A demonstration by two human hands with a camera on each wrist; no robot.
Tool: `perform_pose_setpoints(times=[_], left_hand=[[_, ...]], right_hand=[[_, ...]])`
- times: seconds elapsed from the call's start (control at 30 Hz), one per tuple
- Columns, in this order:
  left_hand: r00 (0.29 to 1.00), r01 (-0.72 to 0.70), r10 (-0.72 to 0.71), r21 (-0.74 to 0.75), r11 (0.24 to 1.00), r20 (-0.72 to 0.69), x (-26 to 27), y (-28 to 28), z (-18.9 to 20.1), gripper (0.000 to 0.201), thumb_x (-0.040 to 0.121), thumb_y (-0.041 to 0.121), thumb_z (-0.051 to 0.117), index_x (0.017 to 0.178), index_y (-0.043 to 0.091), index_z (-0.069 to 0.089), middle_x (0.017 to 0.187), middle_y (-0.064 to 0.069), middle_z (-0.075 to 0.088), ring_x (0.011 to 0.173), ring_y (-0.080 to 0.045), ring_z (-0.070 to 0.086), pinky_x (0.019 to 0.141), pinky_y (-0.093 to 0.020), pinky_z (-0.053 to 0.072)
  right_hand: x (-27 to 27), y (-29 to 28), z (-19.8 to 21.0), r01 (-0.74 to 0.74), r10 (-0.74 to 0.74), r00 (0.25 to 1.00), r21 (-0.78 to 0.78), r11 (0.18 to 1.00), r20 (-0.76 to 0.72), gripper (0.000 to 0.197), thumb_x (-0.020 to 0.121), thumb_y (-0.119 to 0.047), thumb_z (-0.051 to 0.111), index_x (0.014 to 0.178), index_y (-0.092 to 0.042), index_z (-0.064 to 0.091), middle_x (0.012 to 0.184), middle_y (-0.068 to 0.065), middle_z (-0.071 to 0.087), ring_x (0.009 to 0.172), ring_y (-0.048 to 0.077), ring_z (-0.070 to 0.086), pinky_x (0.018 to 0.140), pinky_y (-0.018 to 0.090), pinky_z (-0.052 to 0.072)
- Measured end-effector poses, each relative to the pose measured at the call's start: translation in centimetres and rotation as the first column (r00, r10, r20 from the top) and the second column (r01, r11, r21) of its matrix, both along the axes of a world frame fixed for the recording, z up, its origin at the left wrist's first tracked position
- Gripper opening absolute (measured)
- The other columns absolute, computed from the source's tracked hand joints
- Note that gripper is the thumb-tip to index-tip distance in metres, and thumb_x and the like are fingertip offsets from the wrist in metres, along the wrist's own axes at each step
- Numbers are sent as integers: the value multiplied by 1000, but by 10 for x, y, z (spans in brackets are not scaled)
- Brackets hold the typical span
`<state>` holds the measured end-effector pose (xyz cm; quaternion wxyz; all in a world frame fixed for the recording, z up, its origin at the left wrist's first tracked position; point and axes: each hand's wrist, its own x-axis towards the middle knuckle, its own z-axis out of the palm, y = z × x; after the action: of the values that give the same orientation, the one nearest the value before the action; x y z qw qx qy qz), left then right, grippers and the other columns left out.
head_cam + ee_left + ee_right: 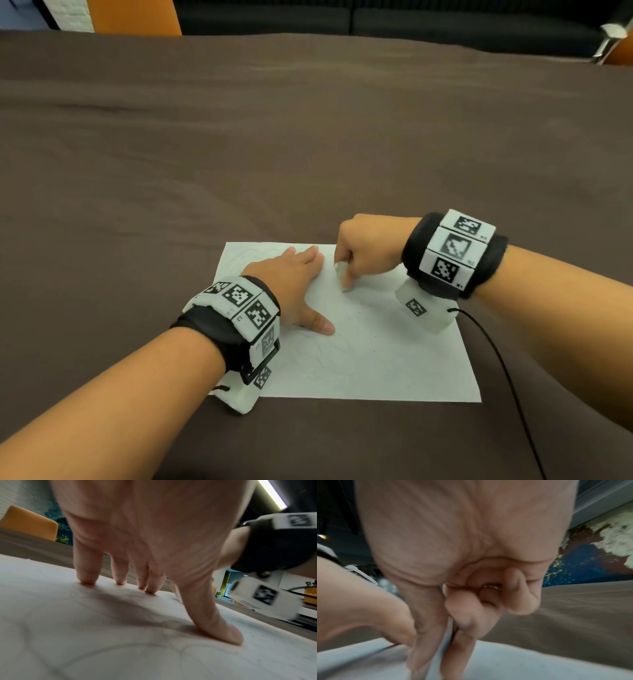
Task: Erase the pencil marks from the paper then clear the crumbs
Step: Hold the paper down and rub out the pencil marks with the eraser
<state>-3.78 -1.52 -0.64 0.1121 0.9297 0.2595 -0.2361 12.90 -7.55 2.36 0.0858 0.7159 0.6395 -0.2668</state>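
Note:
A white sheet of paper (370, 359) lies on the brown table, with faint pencil lines (120, 647) curving across it. My left hand (294, 284) lies flat on the sheet's left part, fingers straight and thumb spread, pressing it down. My right hand (363, 250) is curled above the sheet's upper middle and pinches a small white eraser (340, 269) between thumb and fingers, its lower end at the paper. In the right wrist view the eraser (443, 647) shows as a pale strip between the fingers. A few dark crumbs (358, 313) dot the paper near the eraser.
The brown cloth-covered table (308, 137) stretches far beyond the paper. A thin black cable (507, 373) runs from my right wrist device toward the table's near edge. Orange chairs (137, 15) and a dark sofa stand behind the far edge.

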Motion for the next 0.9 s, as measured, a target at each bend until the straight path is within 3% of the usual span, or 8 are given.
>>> perform_pose_setpoints(times=[0.17,0.5,0.57,0.63,0.67,0.77,0.9], left_hand=[[1000,5,-5,11,1000,-20,-4,-1,1,117,71,76,65,157,29,0,164,16,-7,151,-16,4,115,-49,31],[1000,-6,6,22,1000,-13,-7,1,-2,118,69,82,61,156,36,-4,163,20,-10,152,-14,-2,118,-45,23],[1000,-8,8,18,1000,-13,-6,2,-2,119,68,82,61,156,36,-3,163,20,-10,152,-15,-2,118,-46,24],[1000,-9,10,19,1000,-13,-6,1,-2,119,67,83,61,156,35,-2,163,20,-9,152,-16,-1,118,-48,25],[1000,-11,11,21,1000,-13,-6,1,-2,119,67,83,61,156,35,-2,163,20,-9,152,-16,-1,117,-49,26],[1000,-11,11,25,1000,-13,-7,1,-2,118,68,83,60,156,36,-2,163,19,-9,152,-16,0,118,-48,26],[1000,-5,5,24,1000,-15,-6,2,-3,119,68,83,60,157,34,-2,163,18,-10,152,-16,0,118,-47,25]], right_hand=[[11,16,2,97,-98,995,62,993,16,4,83,-28,80,81,-24,79,84,0,74,89,27,69,77,39,60],[-18,-27,-4,-60,57,997,-74,995,-46,13,83,-37,78,91,-28,81,86,-4,74,86,21,67,79,40,60],[-16,-22,-1,-45,43,999,-76,996,-29,9,81,-38,81,75,-32,78,74,-9,70,77,17,64,75,36,58],[-9,-11,2,6,-6,1000,-35,999,0,29,79,-37,82,56,-31,68,61,-10,61,68,17,57,69,35,54],[-6,-5,3,33,-32,999,-10,999,18,32,80,-36,82,55,-28,65,61,-8,59,67,18,56,67,34,52],[-4,2,3,58,-60,997,44,997,39,22,83,-29,79,66,-20,70,68,1,63,70,23,56,64,34,50],[-14,-13,3,18,-18,1000,26,999,-3,11,83,-31,79,84,-20,81,81,2,74,82,25,66,74,39,59]])
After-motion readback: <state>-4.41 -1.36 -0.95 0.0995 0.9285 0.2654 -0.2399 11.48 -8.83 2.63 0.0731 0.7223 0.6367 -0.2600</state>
